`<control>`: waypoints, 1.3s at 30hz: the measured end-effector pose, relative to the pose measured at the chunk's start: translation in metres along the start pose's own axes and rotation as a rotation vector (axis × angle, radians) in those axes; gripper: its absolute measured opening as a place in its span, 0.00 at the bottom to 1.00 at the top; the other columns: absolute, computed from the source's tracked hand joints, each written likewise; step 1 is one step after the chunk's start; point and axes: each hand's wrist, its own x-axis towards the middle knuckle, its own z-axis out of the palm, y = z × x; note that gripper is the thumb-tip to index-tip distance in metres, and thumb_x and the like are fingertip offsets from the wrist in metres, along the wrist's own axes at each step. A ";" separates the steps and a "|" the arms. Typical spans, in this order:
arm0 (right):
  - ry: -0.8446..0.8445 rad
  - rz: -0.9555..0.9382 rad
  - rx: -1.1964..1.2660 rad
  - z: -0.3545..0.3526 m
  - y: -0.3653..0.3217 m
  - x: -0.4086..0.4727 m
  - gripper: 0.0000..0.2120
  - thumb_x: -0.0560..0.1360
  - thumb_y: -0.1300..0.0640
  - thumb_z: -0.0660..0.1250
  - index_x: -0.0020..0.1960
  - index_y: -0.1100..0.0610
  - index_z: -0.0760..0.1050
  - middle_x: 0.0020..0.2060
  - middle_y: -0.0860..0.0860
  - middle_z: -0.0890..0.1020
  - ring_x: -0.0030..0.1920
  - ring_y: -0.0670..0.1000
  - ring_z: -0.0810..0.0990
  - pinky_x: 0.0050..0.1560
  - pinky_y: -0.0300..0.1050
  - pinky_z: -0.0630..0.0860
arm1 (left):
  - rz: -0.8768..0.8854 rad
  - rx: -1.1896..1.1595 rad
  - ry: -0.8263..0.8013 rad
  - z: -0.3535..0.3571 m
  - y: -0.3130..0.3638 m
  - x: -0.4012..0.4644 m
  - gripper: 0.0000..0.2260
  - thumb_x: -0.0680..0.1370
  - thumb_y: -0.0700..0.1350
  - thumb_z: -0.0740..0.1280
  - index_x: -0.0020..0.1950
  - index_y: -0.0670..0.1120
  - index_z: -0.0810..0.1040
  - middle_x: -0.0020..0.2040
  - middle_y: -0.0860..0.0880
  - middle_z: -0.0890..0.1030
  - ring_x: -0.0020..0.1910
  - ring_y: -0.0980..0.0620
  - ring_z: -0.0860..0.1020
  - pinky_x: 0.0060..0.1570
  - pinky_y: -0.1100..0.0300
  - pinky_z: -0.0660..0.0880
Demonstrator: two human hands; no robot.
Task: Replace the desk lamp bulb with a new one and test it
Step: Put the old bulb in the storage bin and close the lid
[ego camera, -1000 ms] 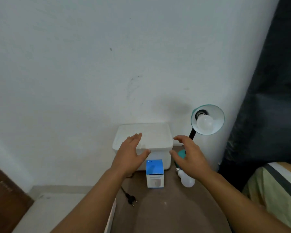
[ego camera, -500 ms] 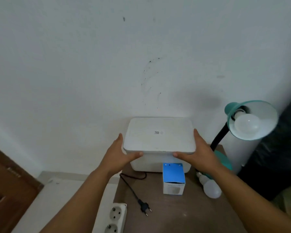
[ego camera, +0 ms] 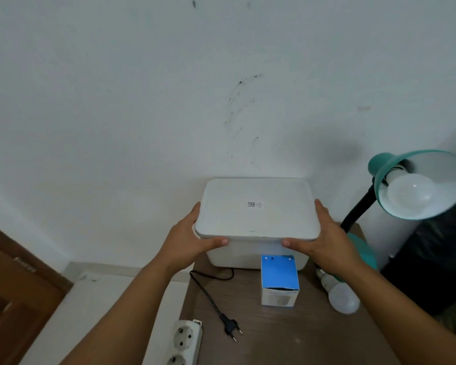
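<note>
A teal desk lamp point(ego camera: 416, 185) stands at the right of the brown table point(ego camera: 287, 335), with a white bulb point(ego camera: 408, 193) screwed into its shade. A loose white bulb point(ego camera: 340, 293) lies on the table beside a blue and white bulb box point(ego camera: 279, 280). A white lidded box point(ego camera: 257, 248) sits against the wall. My left hand point(ego camera: 190, 241) grips the left edge of its lid point(ego camera: 256, 209), and my right hand point(ego camera: 324, 241) grips the right edge. The lamp's black plug point(ego camera: 231, 326) lies unplugged on the table.
A white power strip point(ego camera: 184, 341) hangs at the table's left front edge. The white wall rises directly behind the box. A brown wooden door point(ego camera: 13, 291) is at the lower left, and dark fabric point(ego camera: 432, 259) fills the right side.
Both hands moved from hovering in front of the box to gripping the lid's two sides. The view has come closer and shifted left, so the lamp sits further right.
</note>
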 end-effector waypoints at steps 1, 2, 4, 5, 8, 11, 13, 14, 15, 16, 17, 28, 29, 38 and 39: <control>0.007 0.006 0.004 -0.001 -0.002 0.000 0.52 0.54 0.34 0.79 0.72 0.42 0.59 0.59 0.44 0.73 0.59 0.47 0.74 0.55 0.44 0.75 | 0.003 -0.004 0.002 -0.001 0.001 0.000 0.36 0.68 0.56 0.81 0.72 0.67 0.68 0.62 0.69 0.78 0.61 0.69 0.75 0.56 0.67 0.75; 0.010 0.012 0.012 -0.002 -0.003 0.000 0.54 0.53 0.32 0.79 0.73 0.41 0.58 0.60 0.45 0.72 0.60 0.47 0.74 0.58 0.46 0.75 | 0.003 -0.010 0.004 -0.001 0.002 -0.001 0.36 0.68 0.55 0.81 0.72 0.67 0.68 0.62 0.69 0.78 0.61 0.69 0.75 0.55 0.69 0.74; 0.017 0.016 -0.003 -0.002 -0.005 0.000 0.57 0.51 0.28 0.78 0.74 0.39 0.56 0.64 0.47 0.71 0.63 0.50 0.73 0.62 0.54 0.75 | 0.003 -0.007 0.013 -0.003 0.006 -0.002 0.36 0.68 0.54 0.81 0.70 0.69 0.67 0.61 0.71 0.78 0.60 0.71 0.75 0.52 0.74 0.73; 0.026 0.018 -0.023 -0.003 -0.006 0.000 0.59 0.50 0.27 0.77 0.74 0.38 0.54 0.66 0.48 0.69 0.65 0.52 0.72 0.63 0.58 0.74 | 0.008 -0.007 0.020 -0.004 0.009 -0.003 0.36 0.68 0.53 0.81 0.70 0.70 0.67 0.60 0.72 0.77 0.59 0.73 0.74 0.50 0.77 0.72; 0.053 0.036 -0.053 -0.003 -0.006 -0.002 0.63 0.49 0.25 0.76 0.76 0.36 0.48 0.72 0.52 0.65 0.71 0.59 0.67 0.64 0.65 0.71 | 0.023 -0.021 0.044 -0.007 0.016 -0.007 0.38 0.68 0.50 0.81 0.70 0.70 0.65 0.60 0.75 0.76 0.59 0.76 0.72 0.49 0.81 0.69; 0.073 0.002 -0.050 -0.006 -0.014 -0.013 0.64 0.50 0.26 0.77 0.77 0.37 0.47 0.73 0.50 0.65 0.71 0.57 0.68 0.64 0.64 0.72 | 0.033 -0.010 0.061 -0.011 0.023 -0.017 0.39 0.69 0.48 0.81 0.69 0.71 0.62 0.56 0.81 0.73 0.56 0.81 0.70 0.48 0.82 0.67; 0.085 -0.039 -0.024 -0.009 -0.019 -0.026 0.62 0.52 0.29 0.77 0.77 0.38 0.47 0.71 0.46 0.67 0.69 0.52 0.69 0.64 0.59 0.74 | 0.010 0.008 0.078 -0.011 0.030 -0.028 0.41 0.69 0.46 0.81 0.67 0.72 0.58 0.51 0.86 0.69 0.53 0.85 0.68 0.46 0.84 0.65; 0.087 -0.051 -0.012 -0.010 -0.019 -0.034 0.62 0.53 0.30 0.77 0.77 0.38 0.46 0.70 0.45 0.67 0.69 0.50 0.69 0.64 0.57 0.73 | -0.002 0.011 0.091 -0.010 0.033 -0.035 0.43 0.69 0.47 0.81 0.69 0.70 0.55 0.50 0.87 0.68 0.52 0.84 0.68 0.45 0.85 0.64; 0.087 -0.044 -0.011 -0.011 -0.020 -0.043 0.63 0.53 0.30 0.77 0.77 0.37 0.43 0.72 0.44 0.65 0.70 0.50 0.68 0.66 0.57 0.72 | -0.008 0.012 0.101 -0.009 0.036 -0.042 0.47 0.69 0.48 0.81 0.73 0.68 0.52 0.53 0.85 0.65 0.55 0.80 0.69 0.46 0.85 0.64; 0.085 -0.036 -0.010 -0.012 -0.019 -0.052 0.65 0.53 0.29 0.76 0.77 0.36 0.40 0.75 0.44 0.62 0.73 0.51 0.65 0.68 0.58 0.70 | -0.009 0.014 0.104 -0.008 0.037 -0.050 0.50 0.68 0.49 0.81 0.77 0.64 0.50 0.57 0.82 0.61 0.59 0.76 0.67 0.48 0.84 0.64; 0.087 -0.015 -0.012 -0.012 -0.018 -0.061 0.66 0.53 0.28 0.76 0.77 0.36 0.37 0.77 0.45 0.60 0.75 0.51 0.62 0.70 0.60 0.68 | -0.007 0.022 0.105 -0.006 0.038 -0.060 0.52 0.68 0.50 0.81 0.79 0.62 0.48 0.59 0.80 0.60 0.64 0.70 0.66 0.52 0.81 0.63; 0.066 -0.096 -0.091 -0.020 0.005 -0.209 0.56 0.58 0.33 0.75 0.72 0.29 0.39 0.69 0.25 0.51 0.74 0.37 0.57 0.72 0.37 0.59 | 0.027 0.104 0.097 0.046 0.033 -0.196 0.51 0.67 0.52 0.82 0.69 0.77 0.45 0.64 0.74 0.65 0.59 0.76 0.69 0.58 0.79 0.64; 0.045 -0.065 -0.122 -0.018 0.012 -0.220 0.56 0.58 0.31 0.72 0.73 0.31 0.38 0.71 0.27 0.46 0.77 0.43 0.52 0.75 0.45 0.56 | 0.016 0.098 0.096 0.051 0.030 -0.206 0.51 0.67 0.52 0.82 0.69 0.75 0.45 0.65 0.73 0.66 0.62 0.72 0.69 0.60 0.77 0.64; -0.100 0.134 -0.222 -0.013 0.057 -0.298 0.56 0.58 0.27 0.71 0.77 0.35 0.43 0.79 0.43 0.47 0.78 0.45 0.38 0.76 0.54 0.50 | -0.092 0.194 -0.002 0.095 0.004 -0.284 0.52 0.67 0.56 0.81 0.82 0.57 0.52 0.75 0.62 0.60 0.71 0.65 0.59 0.65 0.77 0.55; -0.120 0.148 -0.234 -0.011 0.062 -0.301 0.57 0.57 0.26 0.70 0.77 0.35 0.42 0.79 0.43 0.47 0.78 0.45 0.38 0.76 0.55 0.50 | -0.103 0.191 -0.016 0.100 0.002 -0.289 0.52 0.67 0.56 0.81 0.82 0.56 0.51 0.76 0.62 0.60 0.71 0.64 0.59 0.65 0.78 0.55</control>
